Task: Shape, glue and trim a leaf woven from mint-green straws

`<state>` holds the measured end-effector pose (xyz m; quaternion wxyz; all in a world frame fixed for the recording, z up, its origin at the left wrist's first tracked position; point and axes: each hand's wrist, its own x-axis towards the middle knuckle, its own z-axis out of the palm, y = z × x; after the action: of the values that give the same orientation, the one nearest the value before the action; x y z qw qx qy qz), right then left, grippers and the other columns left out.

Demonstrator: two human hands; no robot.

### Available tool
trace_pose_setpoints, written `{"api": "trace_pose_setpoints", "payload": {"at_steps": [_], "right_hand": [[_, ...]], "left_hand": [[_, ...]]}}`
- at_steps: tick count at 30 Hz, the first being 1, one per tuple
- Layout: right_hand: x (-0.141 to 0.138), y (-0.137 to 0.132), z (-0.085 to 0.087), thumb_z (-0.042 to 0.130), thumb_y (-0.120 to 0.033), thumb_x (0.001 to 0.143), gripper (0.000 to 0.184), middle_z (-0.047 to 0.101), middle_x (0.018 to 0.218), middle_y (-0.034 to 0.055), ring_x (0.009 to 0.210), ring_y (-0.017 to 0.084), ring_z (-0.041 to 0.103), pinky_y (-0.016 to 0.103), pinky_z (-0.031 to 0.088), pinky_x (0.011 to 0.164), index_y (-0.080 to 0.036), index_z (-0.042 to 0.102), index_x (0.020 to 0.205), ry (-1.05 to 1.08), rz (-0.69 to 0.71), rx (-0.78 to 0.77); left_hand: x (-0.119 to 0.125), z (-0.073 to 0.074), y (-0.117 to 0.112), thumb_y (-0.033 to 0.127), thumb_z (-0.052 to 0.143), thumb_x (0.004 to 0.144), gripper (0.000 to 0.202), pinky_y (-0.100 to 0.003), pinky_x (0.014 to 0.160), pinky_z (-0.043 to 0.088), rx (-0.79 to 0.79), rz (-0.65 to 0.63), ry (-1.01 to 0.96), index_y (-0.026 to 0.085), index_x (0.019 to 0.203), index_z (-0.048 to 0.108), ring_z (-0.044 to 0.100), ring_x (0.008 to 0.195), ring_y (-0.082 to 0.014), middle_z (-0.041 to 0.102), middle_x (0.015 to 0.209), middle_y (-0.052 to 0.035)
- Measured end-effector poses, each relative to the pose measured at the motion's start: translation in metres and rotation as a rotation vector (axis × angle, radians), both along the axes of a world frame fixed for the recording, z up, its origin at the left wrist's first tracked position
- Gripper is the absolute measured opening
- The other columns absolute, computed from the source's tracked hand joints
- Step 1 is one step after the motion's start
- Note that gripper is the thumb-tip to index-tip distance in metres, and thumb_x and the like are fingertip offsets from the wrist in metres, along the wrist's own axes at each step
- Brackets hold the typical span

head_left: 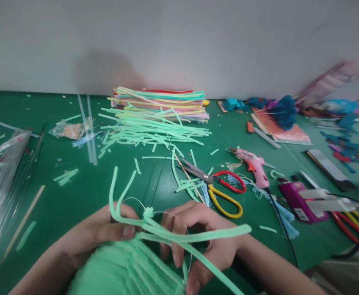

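A mint-green piece made of fuzzy pipe cleaners (120,266) fills the bottom middle, its rows side by side and its lower part cut off by the frame. My left hand (105,229) is closed on its upper edge, thumb pressed near the base of the loose stems. Several long pipe cleaner ends (204,236) stick out from a small knotted knob (148,213), some up to the left, others across to the right. My right hand (197,233) curls behind these ends, with fingers and thumb at the piece's right edge. A thin pale wire or thread (167,212) loops by both hands.
Red-and-yellow-handled scissors (210,179) lie open beyond my right hand. A pink glue gun (253,164) and a purple device (302,200) with a cord are to the right. Loose green pipe cleaners (154,127) are piled at the back; clear plastic sleeves (3,196) lie left.
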<state>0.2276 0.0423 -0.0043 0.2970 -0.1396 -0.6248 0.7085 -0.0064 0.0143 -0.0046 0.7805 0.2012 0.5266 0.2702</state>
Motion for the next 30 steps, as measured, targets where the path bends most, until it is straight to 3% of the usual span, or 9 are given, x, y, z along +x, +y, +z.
{"api": "trace_pose_setpoints", "payload": {"at_steps": [5, 10, 15, 19, 21, 23, 27, 30], "right_hand": [[-0.006, -0.007, -0.015, 0.085, -0.061, 0.056, 0.053, 0.067, 0.073, 0.0031, 0.065, 0.013, 0.061, 0.025, 0.050, 0.065, -0.018, 0.056, 0.063, 0.076, -0.075, 0.006], [-0.006, -0.006, -0.017, 0.083, -0.063, 0.058, 0.054, 0.064, 0.072, 0.0017, 0.067, 0.013, 0.059, 0.025, 0.048, 0.067, -0.019, 0.052, 0.056, 0.081, -0.036, -0.035], [0.000, -0.002, -0.009, 0.090, -0.046, 0.058, 0.043, 0.057, 0.071, -0.0016, 0.066, 0.011, 0.051, 0.022, 0.043, 0.064, -0.017, 0.059, 0.063, 0.030, -0.044, -0.092], [0.006, -0.002, -0.009, 0.087, -0.033, 0.067, 0.032, 0.057, 0.080, -0.0026, 0.071, 0.011, 0.051, 0.021, 0.043, 0.065, -0.019, 0.064, 0.086, -0.115, -0.176, -0.303], [0.007, -0.001, -0.012, 0.083, -0.030, 0.072, 0.040, 0.061, 0.091, -0.0016, 0.079, 0.012, 0.057, 0.023, 0.046, 0.069, -0.025, 0.063, 0.107, -0.136, -0.255, -0.382], [0.005, 0.000, -0.016, 0.081, -0.030, 0.075, 0.043, 0.064, 0.099, -0.0006, 0.086, 0.014, 0.060, 0.024, 0.048, 0.072, -0.028, 0.063, 0.114, -0.179, -0.294, -0.406], [0.000, 0.002, -0.021, 0.078, -0.038, 0.077, 0.025, 0.068, 0.086, 0.0002, 0.072, 0.013, 0.060, 0.023, 0.048, 0.063, -0.023, 0.074, 0.096, -0.371, -0.365, -0.309], [-0.004, 0.003, -0.024, 0.080, -0.037, 0.074, 0.021, 0.071, 0.082, 0.0009, 0.073, 0.015, 0.064, 0.025, 0.051, 0.064, -0.021, 0.075, 0.085, -0.416, -0.436, -0.285]], "left_hand": [[0.000, -0.002, 0.000, 0.035, 0.094, 0.044, 0.034, -0.022, 0.058, 0.049, -0.012, -0.025, -0.047, 0.020, 0.066, 0.072, 0.064, 0.059, -0.0140, 0.072, 0.061, 0.0015], [-0.001, 0.000, 0.000, 0.034, 0.093, 0.048, 0.031, -0.023, 0.060, 0.051, -0.013, -0.009, -0.082, 0.020, 0.067, 0.073, 0.065, 0.059, -0.0139, 0.073, 0.062, 0.0016], [-0.007, -0.007, 0.004, 0.041, 0.090, 0.054, 0.032, -0.025, 0.061, 0.050, 0.013, -0.003, -0.026, 0.020, 0.070, 0.071, 0.066, 0.063, -0.0162, 0.072, 0.067, 0.0003], [-0.010, -0.013, 0.010, 0.046, 0.086, 0.061, 0.034, -0.025, 0.060, 0.049, 0.075, -0.039, 0.084, 0.018, 0.075, 0.072, 0.065, 0.065, -0.0176, 0.070, 0.070, -0.0021], [-0.009, -0.015, 0.012, 0.048, 0.083, 0.064, 0.034, -0.026, 0.062, 0.049, 0.121, -0.029, 0.144, 0.019, 0.079, 0.073, 0.065, 0.069, -0.0182, 0.070, 0.073, -0.0023], [-0.006, -0.015, 0.013, 0.050, 0.082, 0.065, 0.036, -0.026, 0.063, 0.049, 0.162, -0.018, 0.197, 0.019, 0.080, 0.073, 0.064, 0.071, -0.0185, 0.070, 0.075, -0.0025], [-0.001, -0.015, 0.012, 0.051, 0.082, 0.065, 0.036, -0.025, 0.062, 0.047, 0.205, 0.013, 0.290, 0.019, 0.079, 0.074, 0.061, 0.068, -0.0168, 0.069, 0.073, -0.0017], [0.001, -0.016, 0.011, 0.051, 0.082, 0.064, 0.038, -0.026, 0.061, 0.047, 0.225, 0.012, 0.312, 0.019, 0.085, 0.076, 0.062, 0.070, -0.0181, 0.072, 0.076, -0.0036]]}}
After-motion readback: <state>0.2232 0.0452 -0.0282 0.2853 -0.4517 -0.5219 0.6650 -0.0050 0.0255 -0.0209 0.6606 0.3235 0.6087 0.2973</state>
